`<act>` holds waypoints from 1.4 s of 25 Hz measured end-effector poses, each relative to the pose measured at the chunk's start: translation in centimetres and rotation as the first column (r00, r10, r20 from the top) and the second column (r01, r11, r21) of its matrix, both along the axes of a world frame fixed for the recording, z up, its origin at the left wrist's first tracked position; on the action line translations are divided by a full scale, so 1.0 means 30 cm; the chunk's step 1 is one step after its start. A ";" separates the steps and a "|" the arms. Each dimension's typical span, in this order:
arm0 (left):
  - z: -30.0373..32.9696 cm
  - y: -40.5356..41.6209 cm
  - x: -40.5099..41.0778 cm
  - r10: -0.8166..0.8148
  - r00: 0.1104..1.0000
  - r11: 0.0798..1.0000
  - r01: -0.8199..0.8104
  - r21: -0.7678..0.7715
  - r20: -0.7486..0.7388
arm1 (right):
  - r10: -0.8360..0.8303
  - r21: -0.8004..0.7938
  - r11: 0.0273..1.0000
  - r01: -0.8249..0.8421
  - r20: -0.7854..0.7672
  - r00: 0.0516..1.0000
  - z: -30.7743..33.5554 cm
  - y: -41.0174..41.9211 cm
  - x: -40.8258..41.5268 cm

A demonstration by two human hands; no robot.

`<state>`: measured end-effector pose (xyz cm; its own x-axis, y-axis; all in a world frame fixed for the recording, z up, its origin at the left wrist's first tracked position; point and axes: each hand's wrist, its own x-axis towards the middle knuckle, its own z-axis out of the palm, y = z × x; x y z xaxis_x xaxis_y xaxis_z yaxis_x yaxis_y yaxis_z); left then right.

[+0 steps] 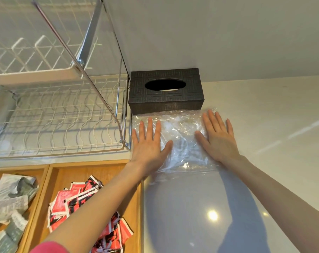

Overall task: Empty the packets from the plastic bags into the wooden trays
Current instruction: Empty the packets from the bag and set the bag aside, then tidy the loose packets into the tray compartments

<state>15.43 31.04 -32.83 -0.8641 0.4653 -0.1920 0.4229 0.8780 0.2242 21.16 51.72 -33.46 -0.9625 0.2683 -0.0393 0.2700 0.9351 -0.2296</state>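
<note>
A clear, crumpled plastic bag [182, 141] lies flat on the white counter, just in front of a dark tissue box. My left hand [147, 143] presses palm-down on the bag's left edge with fingers spread. My right hand [219, 137] presses flat on its right side, fingers apart. No packets show inside the bag. To the left, a wooden tray [67, 172] holds a pile of red, black and white packets [76, 203]. A second wooden tray [40, 179] beside it holds grey and white packets [10, 199].
A dark patterned tissue box [166, 92] stands against the wall behind the bag. A white wire dish rack [60, 117] with metal posts fills the upper left. The glossy white counter [264, 143] stretches to the right.
</note>
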 end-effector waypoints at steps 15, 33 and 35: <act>0.134 -0.004 0.045 0.036 0.999 0.993 -0.040 0.114 0.037 | 0.003 -0.091 0.996 -0.007 -0.048 0.999 0.147 -0.074 0.016; 0.401 -0.525 0.427 0.029 0.986 0.976 0.007 0.217 -0.162 | 0.182 -0.201 0.957 -0.209 -0.144 0.973 0.385 -0.572 0.404; 0.389 -0.603 0.480 0.053 0.984 0.973 -0.013 0.232 -0.170 | 0.220 -0.219 0.943 -0.251 -0.157 0.963 0.377 -0.641 0.449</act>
